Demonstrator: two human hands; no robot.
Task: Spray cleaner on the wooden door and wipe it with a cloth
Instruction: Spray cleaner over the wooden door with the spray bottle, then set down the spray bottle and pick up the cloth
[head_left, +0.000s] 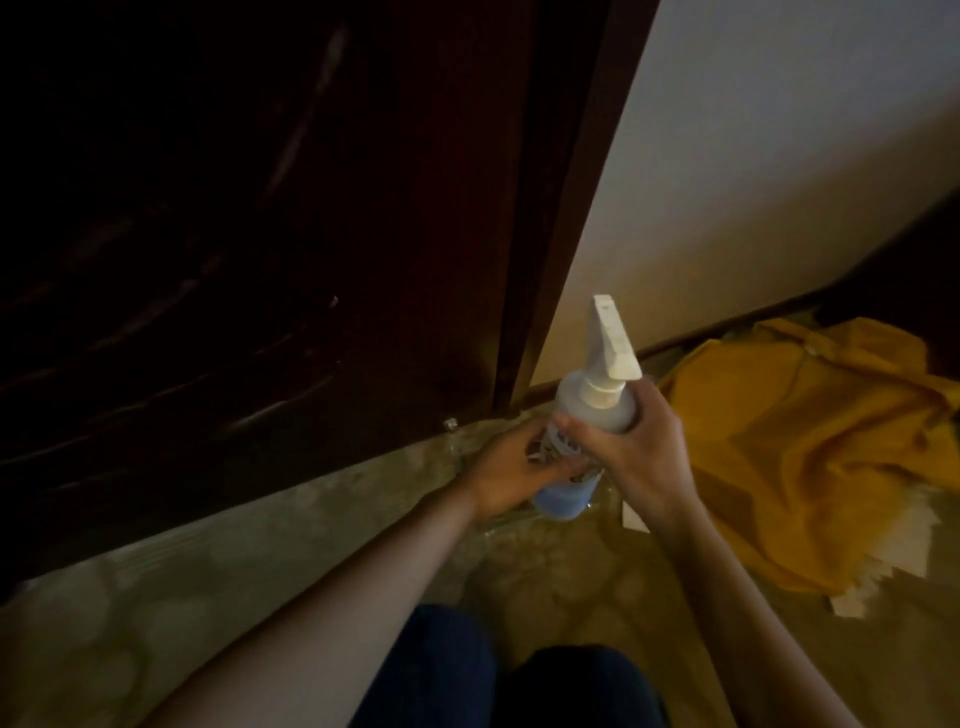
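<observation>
A translucent spray bottle (597, 400) with a white trigger head and blue liquid at its base stands upright in front of me, just above the floor. My left hand (514, 473) wraps its lower body and my right hand (639, 447) grips its shoulder below the neck. The dark wooden door (249, 234) fills the left and upper view, with faint streaks on its surface. A yellow cloth (800, 441) lies crumpled on the floor at the right, apart from both hands.
A dark door frame (550, 218) runs beside a white wall (779, 145). The floor (218, 566) is patterned and greenish. White paper scraps (530, 571) lie under the cloth's near edge. My knees in dark trousers (498, 680) are at the bottom.
</observation>
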